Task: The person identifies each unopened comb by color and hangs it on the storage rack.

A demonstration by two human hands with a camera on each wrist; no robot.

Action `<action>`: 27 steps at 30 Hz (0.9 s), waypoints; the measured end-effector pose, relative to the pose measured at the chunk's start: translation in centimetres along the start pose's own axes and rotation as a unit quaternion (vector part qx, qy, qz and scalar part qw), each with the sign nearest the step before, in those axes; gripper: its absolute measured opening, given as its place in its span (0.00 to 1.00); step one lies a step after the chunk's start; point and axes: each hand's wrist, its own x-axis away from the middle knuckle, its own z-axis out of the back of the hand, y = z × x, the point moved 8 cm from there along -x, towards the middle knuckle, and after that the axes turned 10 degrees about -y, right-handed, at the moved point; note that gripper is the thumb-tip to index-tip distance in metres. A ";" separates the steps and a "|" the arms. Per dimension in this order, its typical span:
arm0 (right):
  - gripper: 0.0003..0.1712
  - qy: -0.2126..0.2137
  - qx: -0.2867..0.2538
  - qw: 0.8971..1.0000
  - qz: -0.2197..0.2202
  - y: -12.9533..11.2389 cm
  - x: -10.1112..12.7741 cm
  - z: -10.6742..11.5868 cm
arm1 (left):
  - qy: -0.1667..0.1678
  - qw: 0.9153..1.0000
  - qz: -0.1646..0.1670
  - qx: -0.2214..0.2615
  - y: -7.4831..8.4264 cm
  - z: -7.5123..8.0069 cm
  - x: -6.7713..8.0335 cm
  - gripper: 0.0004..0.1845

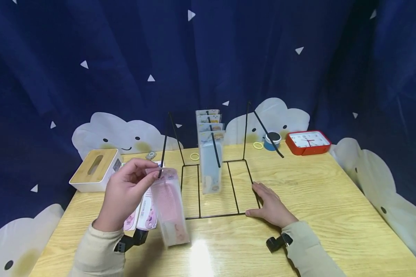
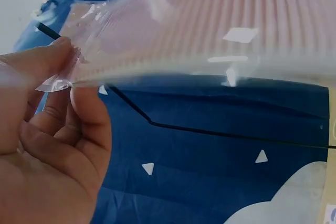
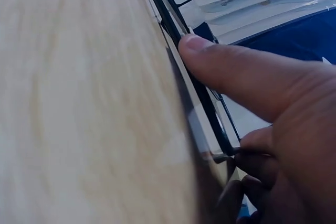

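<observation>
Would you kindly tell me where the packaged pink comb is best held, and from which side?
By its top edge, from above: the packaged pink comb hangs upright, and the left hand already pinches its thin flat top strip, leaving the comb's body free.

Pink comb (image 1: 168, 204), black wire rack (image 1: 215, 184), red clock (image 1: 308, 142), navy curtain (image 1: 228, 50) with white triangles
</observation>
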 end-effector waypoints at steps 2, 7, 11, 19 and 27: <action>0.61 -0.003 0.004 1.000 0.002 -0.1 0.1 0.1 | -0.001 1.000 0.005 -0.007 -0.5 -0.1 -0.6 0.09; 0.60 -0.004 0.014 1.000 0.012 -0.1 0.1 0.2 | -0.014 1.000 0.000 -0.021 -1.4 -0.3 -2.5 0.07; 0.61 -0.008 0.010 1.000 0.011 0.0 0.1 0.0 | -0.025 0.999 0.007 -0.046 -2.5 -0.1 -4.4 0.06; 0.61 -0.007 0.006 1.000 0.011 0.1 0.1 0.0 | -0.039 0.994 0.053 -0.082 -4.7 0.4 -8.4 0.09; 0.61 -0.009 -0.002 1.000 0.011 0.3 0.1 -0.2 | -0.047 0.986 0.094 -0.128 -6.0 0.7 -12.3 0.11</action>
